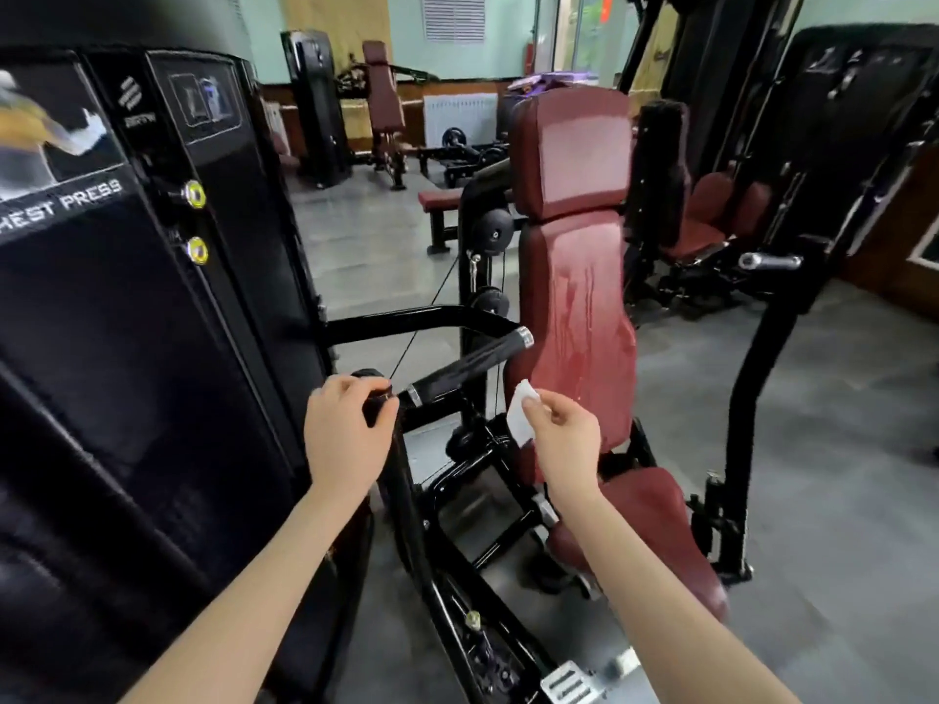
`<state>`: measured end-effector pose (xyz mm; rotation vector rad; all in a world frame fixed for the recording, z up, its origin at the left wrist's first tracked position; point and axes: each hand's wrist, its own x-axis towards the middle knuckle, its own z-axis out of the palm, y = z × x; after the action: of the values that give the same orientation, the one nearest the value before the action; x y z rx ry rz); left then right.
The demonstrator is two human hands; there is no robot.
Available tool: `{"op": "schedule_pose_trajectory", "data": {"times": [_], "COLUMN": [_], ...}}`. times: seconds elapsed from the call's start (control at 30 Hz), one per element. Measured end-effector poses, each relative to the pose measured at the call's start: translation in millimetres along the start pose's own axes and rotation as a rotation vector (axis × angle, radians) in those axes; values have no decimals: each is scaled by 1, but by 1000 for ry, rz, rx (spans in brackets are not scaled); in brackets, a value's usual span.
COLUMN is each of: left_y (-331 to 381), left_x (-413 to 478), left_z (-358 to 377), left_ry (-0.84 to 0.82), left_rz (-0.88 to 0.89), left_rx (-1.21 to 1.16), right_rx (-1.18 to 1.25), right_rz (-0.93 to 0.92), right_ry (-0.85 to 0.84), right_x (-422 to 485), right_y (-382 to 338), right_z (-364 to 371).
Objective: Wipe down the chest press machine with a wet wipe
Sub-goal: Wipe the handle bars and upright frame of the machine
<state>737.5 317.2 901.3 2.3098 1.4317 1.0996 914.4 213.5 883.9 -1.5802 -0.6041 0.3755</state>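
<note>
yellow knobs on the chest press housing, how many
2. The upper yellow knob sits on the black housing right of the CHEST PRESS lettering; the lower yellow knob is just below it. More may be hidden.

A gym: a black weight-stack tower (152, 297) lettered "CHEST PRESS", maroon padded seats (574, 276), a flat bench (442, 200) and further black exercise machines (315, 104) on grey flooring.

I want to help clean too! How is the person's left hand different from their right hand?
The left hand curls over a black metal machine handle; the right hand pinches a small white wet wipe between thumb and fingertips. The left hand rests on the machine; the right hand is held up in front of the dark red padded backrest. Both are bare.
</note>
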Motion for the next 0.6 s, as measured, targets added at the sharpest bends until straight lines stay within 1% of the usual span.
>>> {"op": "schedule_pose_trajectory", "data": {"times": [0.07,0.13,0.2,0.3,0.37,0.43,0.5,0.53,0.57,0.6], "left_y": [-5,-10,-16,-21,-25,-30,-35,-38,-42,-45], "left_x": [12,20,26,34,39,45,52,55,58,61], "left_z": [9,16,23,28,32,34,34,34,34,34], "left_ry": [53,37,-14,-91,-121,-135,-164,-187,-215,-241], "left_rz": [-45,-119,-151,-176,-169,-152,-127,-105,-81,-59], "left_rx": [46,46,16,-90,-122,-127,-147,-155,-160,-162], "right_rx": [-115,-261,-396,-637,-760,-878,-945,-907,-821,-753], "right_rz": [-84,-208,-406,-755,-884,-930,-1034,-1104,-1151,-1168], "right_ry": [1,28,53,31,-6,-87,-269,-364,-413,-426], "right_x": [35,65,90,115,120,105,77,64,60,67], "right_y": [4,4,5,22,39,53,63,67,68,68], "right_z": [13,26,38,55,66,85,110,118,120,114]}}
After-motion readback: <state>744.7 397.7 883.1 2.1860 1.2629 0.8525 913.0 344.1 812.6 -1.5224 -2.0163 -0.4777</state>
